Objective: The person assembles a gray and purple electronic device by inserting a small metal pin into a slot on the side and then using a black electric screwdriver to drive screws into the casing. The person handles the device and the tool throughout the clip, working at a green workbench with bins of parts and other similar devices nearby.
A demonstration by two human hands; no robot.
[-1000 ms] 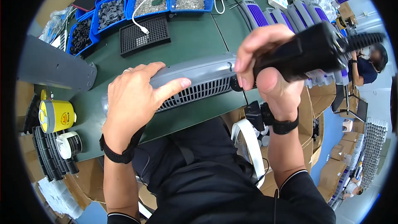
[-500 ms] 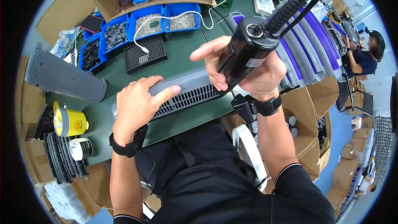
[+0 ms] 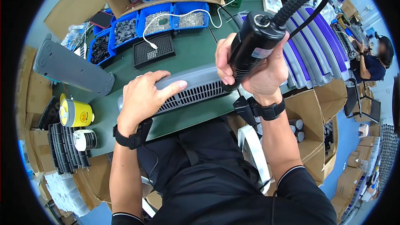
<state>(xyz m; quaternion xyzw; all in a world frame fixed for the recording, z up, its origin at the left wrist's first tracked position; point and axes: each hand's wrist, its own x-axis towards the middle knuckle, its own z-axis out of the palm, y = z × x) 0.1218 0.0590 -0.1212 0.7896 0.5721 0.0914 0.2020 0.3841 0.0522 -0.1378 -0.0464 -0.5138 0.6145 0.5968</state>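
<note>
My right hand [image 3: 270, 75] is wrapped round a black corded electric screwdriver [image 3: 255, 43], its cord leaving from the top. The lower end points down at the right part of a long grey plastic housing [image 3: 199, 80] with rows of slots along its near side. Whether the tip touches it cannot be seen. My left hand [image 3: 143, 96] grips the left part of this housing, thumb over the near side and fingers across the top. Both wrists wear black bands.
Blue bins [image 3: 125, 32] of small parts and a black grid tray [image 3: 154, 51] sit beyond the housing. Another grey housing [image 3: 73, 67] stands at left near a yellow cup [image 3: 76, 113]. Grey-and-purple panels [image 3: 312, 46] are stacked right. A co-worker [image 3: 375, 60] sits far right.
My right index finger, stretched out before, has curled in round the screwdriver. The whole scene has shifted slightly right in view. My left hand keeps its place on the housing.
</note>
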